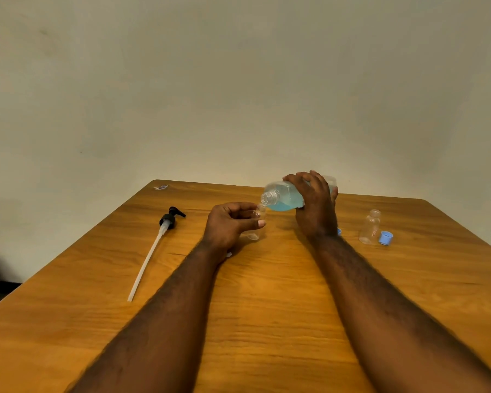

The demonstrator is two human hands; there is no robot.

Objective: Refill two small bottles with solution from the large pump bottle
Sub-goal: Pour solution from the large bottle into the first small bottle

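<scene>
— Fingers [309, 181] of the right hand [316, 207]: how do they lie?
— Curled over the large bottle [284, 197], thumb on its far side, gripping its body. It is tipped nearly flat, with the open neck pointing to 9 o'clock and blue solution pooled along the lower side.
— And the left hand [230, 226]?
— Its fingers and thumb wrap round a small clear bottle [258, 219], held about upright. I cannot tell whether it is resting on the table [267, 307] or just over it. Its mouth sits just under the big neck.
— The second small bottle [370, 226]?
— Upright and uncapped at 3 o'clock of the right hand, with a blue cap [386, 238] just beside it. Another blue cap [339, 231] peeks out behind the right wrist.
— The pump head [170, 218]?
— Black, lying with its white dip tube [146, 265] at 9 o'clock of the left hand, well apart.
</scene>
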